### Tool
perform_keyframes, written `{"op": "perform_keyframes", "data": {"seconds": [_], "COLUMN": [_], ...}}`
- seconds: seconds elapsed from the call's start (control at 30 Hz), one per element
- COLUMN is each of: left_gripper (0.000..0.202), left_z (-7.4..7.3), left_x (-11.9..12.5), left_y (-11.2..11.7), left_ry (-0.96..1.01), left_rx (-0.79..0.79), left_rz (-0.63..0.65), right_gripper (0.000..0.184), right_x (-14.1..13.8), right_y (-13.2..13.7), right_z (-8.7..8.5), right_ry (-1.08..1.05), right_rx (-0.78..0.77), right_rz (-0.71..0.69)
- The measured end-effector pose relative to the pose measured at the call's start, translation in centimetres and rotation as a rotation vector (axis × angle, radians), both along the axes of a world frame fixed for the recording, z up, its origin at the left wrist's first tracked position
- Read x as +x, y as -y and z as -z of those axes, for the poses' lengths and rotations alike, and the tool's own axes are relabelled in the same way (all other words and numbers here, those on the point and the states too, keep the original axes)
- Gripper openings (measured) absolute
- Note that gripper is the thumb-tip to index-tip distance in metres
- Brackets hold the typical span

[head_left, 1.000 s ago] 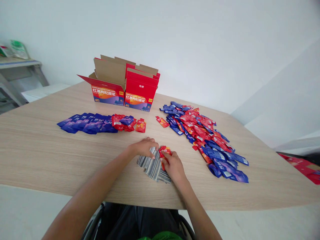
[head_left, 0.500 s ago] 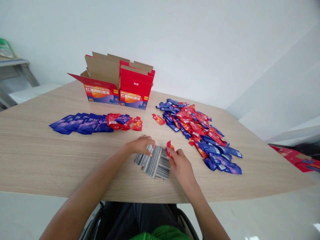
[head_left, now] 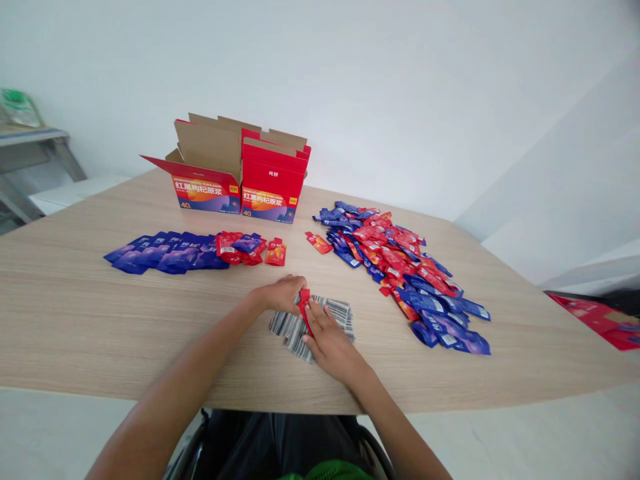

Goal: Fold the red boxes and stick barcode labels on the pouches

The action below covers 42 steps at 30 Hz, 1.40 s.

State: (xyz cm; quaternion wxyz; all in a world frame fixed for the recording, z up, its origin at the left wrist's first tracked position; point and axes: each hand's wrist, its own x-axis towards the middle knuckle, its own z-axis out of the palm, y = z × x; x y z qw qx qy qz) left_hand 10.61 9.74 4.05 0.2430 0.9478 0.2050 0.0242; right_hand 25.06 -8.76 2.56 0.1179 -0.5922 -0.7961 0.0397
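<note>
A grey, black and white striped cloth [head_left: 290,331] lies on the table in front of me. On top of it is a small red pouch [head_left: 303,308], partly covered by my fingers. My right hand [head_left: 333,340] has the pouch between its thumb and its fairly straight fingers, over the cloth. Right beside the pouch, my left hand [head_left: 285,293] grips the upper left part of the cloth; its fingertips are partly hidden behind the pouch. Beyond my hands lie a single red pouch [head_left: 275,253] and another red pouch [head_left: 319,243].
At the left is an overlapping row of blue pouches [head_left: 167,253], ending in a small pile of red pouches [head_left: 227,248]. A large mixed heap of pouches [head_left: 395,260] covers the right side. Two red cartons, an open-flapped one [head_left: 207,190] and another [head_left: 273,180], stand at the back.
My right hand has moved left across the cloth, bringing the red pouch up against my left hand. The cloth's right part now spreads out beneath my right hand.
</note>
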Motion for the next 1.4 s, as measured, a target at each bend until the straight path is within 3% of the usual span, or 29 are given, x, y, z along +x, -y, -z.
{"op": "perform_keyframes", "data": {"seconds": [0.13, 0.27, 0.4, 0.63, 0.83, 1.0, 1.17, 1.4], "left_gripper": [0.047, 0.049, 0.05, 0.049, 0.047, 0.051, 0.05, 0.05], "left_z": [0.3, 0.7, 1.3, 1.4, 1.2, 1.2, 0.9, 0.9], "left_x": [-0.1, -0.1, 0.0, -0.1, -0.1, 0.1, 0.0, -0.1], "left_y": [-0.1, -0.5, -1.0, -1.0, -0.9, -0.9, -0.7, -0.8], "left_ry": [0.016, 0.026, 0.041, 0.028, 0.024, 0.028, 0.016, 0.003], "left_rx": [0.018, 0.012, -0.021, -0.036, -0.016, 0.021, 0.047, 0.021], "left_rz": [0.041, 0.057, 0.086, 0.08, 0.092, 0.059, 0.046, 0.041], "right_gripper": [0.063, 0.056, 0.049, 0.04, 0.048, 0.038, 0.041, 0.035], "right_x": [0.2, 1.4, 2.4, 1.3, 0.6, 0.4, -0.6, 0.0], "right_y": [1.1, 3.7, 5.2, 1.3, -2.2, -4.0, -3.6, 0.9], "right_z": [1.2, 0.6, 0.1, 0.4, -0.2, -1.1, -1.6, -2.2], "right_ry": [-0.037, -0.045, -0.077, -0.222, -0.067, -0.111, 0.031, 0.189], "right_rx": [0.063, 0.054, 0.01, 0.053, 0.007, -0.019, 0.016, 0.006], "right_rz": [-0.015, -0.063, -0.021, 0.093, 0.449, 0.539, 0.544, 0.484]}}
